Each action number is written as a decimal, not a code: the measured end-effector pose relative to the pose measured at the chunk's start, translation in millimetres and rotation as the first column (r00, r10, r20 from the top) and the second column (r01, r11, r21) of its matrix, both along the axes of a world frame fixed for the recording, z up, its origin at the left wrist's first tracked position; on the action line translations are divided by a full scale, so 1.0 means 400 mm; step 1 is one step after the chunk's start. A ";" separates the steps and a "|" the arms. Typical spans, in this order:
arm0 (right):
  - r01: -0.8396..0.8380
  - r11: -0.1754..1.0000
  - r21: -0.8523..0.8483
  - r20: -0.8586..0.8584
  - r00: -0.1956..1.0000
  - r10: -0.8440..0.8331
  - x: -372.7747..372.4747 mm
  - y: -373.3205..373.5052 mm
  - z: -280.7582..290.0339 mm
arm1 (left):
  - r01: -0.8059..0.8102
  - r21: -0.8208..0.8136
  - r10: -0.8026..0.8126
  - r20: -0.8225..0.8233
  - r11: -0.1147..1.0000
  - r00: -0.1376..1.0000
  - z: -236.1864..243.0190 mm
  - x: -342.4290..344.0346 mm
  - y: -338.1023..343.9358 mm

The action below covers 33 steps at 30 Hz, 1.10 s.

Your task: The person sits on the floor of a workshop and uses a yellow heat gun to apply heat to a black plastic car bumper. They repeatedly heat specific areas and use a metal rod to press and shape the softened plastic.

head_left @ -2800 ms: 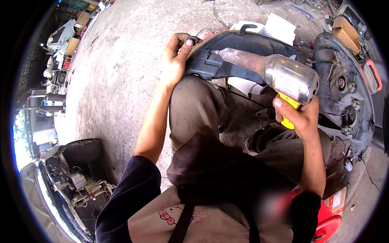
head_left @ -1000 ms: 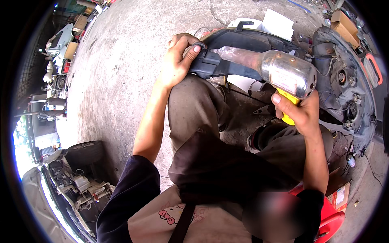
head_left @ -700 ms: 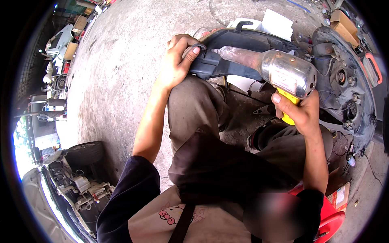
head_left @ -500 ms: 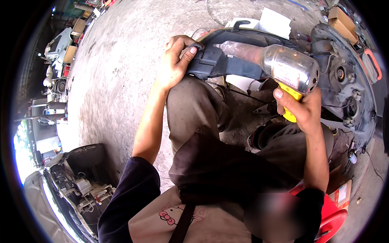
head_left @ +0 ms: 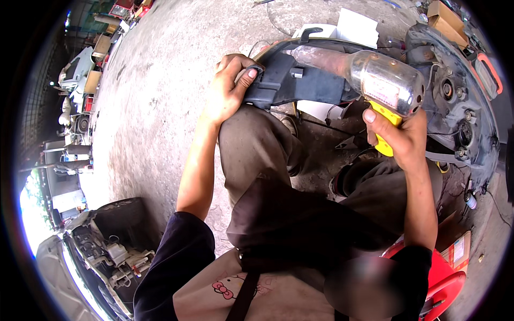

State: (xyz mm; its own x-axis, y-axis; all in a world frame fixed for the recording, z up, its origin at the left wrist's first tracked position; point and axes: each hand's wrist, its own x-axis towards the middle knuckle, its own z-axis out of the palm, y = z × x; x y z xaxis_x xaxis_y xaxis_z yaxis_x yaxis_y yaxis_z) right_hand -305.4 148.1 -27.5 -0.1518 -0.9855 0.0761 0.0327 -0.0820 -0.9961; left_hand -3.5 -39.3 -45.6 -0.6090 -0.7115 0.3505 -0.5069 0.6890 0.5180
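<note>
My right hand (head_left: 405, 138) is wrapped round the yellow handle of a heat gun (head_left: 386, 80) with a scuffed metal body. Its narrow nozzle points left over a long, curved black plastic car part (head_left: 325, 89), near that part's upper edge. I cannot tell whether the tip touches the plastic. At the left end of the part, my left hand (head_left: 229, 91) grips the corner, thumb on top and fingers curled over the far side. That end lies just above my left knee (head_left: 251, 134).
A large grey lamp housing (head_left: 448, 88) with round sockets stands at the right. White boxes (head_left: 356, 28) and a cardboard box (head_left: 447, 24) lie beyond. A red plastic stool (head_left: 447, 289) is at lower right; an open-bonneted car (head_left: 115, 251) stands at lower left.
The heat gun's nozzle has moved slightly toward the part's far edge, uncovering a small light-coloured clip on the plastic. Both hands keep their grips. The whole view has shifted slightly.
</note>
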 end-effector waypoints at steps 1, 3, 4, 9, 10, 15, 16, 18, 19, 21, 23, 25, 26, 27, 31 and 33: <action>-0.005 1.000 0.004 0.004 1.000 0.005 -0.002 0.000 -0.001 | 0.000 -0.026 0.001 0.034 1.000 0.999 0.003 0.000 0.001; 0.024 1.000 -0.002 0.019 1.000 -0.023 0.004 0.000 -0.001 | -0.017 0.063 0.019 -0.036 0.998 0.999 -0.002 0.001 0.003; 0.038 0.999 -0.005 0.027 0.999 -0.038 0.005 -0.001 -0.001 | -0.022 0.108 0.030 -0.071 0.994 0.997 -0.009 0.002 0.004; 0.026 1.000 -0.012 0.008 1.000 -0.026 -0.002 -0.001 -0.005 | -0.088 0.171 0.147 -0.377 0.981 0.915 -0.046 0.027 -0.007; 0.025 1.000 -0.012 0.003 1.000 -0.025 -0.004 -0.001 -0.005 | -0.118 0.126 0.157 -0.366 0.985 0.917 -0.052 0.033 -0.010; 0.032 0.999 0.004 0.003 0.999 -0.032 -0.007 0.001 -0.011 | -0.178 0.334 0.323 -0.455 0.926 0.830 -0.029 0.015 0.018; 0.029 1.000 0.007 -0.004 1.000 -0.029 -0.007 0.002 -0.012 | -0.195 0.360 0.357 -0.466 0.912 0.809 -0.022 0.008 0.025; 0.028 1.000 0.004 -0.008 1.000 -0.028 -0.003 0.001 -0.006 | -0.208 0.384 0.384 -0.472 0.900 0.793 -0.014 0.010 0.029; 0.027 1.000 0.002 -0.009 1.000 -0.027 -0.002 0.002 -0.004 | -0.203 0.382 0.378 -0.468 0.901 0.798 -0.012 0.014 0.030; 0.016 1.000 -0.001 -0.018 1.000 -0.016 -0.001 0.002 -0.004 | -0.184 0.390 0.364 -0.461 0.902 0.809 -0.009 0.022 0.028; 0.011 1.000 -0.001 -0.027 1.000 -0.011 -0.001 0.002 -0.004 | -0.158 0.407 0.349 -0.454 0.900 0.820 -0.002 0.025 0.027; 0.013 1.000 0.000 -0.035 0.999 -0.013 0.000 0.004 -0.003 | -0.064 0.469 0.325 -0.502 0.881 0.801 0.013 0.013 0.043; 0.013 1.000 -0.008 -0.026 1.000 -0.014 0.000 0.005 -0.004 | -0.071 0.480 0.333 -0.487 0.874 0.808 0.021 0.009 0.051; 0.013 1.000 -0.016 -0.016 1.000 -0.014 0.000 0.007 -0.004 | -0.078 0.491 0.339 -0.471 0.868 0.814 0.029 0.005 0.057; 0.027 0.999 -0.023 -0.013 1.000 -0.027 0.004 0.007 -0.007 | -0.030 0.562 0.349 -0.470 0.827 0.811 0.028 0.004 0.069; 0.019 0.999 -0.031 -0.013 1.000 -0.019 0.002 0.008 -0.004 | 0.001 0.565 0.327 -0.479 0.825 0.814 0.037 0.007 0.076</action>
State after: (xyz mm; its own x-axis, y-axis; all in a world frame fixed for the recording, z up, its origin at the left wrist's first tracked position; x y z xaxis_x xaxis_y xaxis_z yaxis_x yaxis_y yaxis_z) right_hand -304.5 151.2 -29.2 -0.1694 -0.9795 0.1089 0.0173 -0.1134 -0.9934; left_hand -0.7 -9.1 -30.7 -0.2932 -0.9478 0.1251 -0.1118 0.1640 0.9801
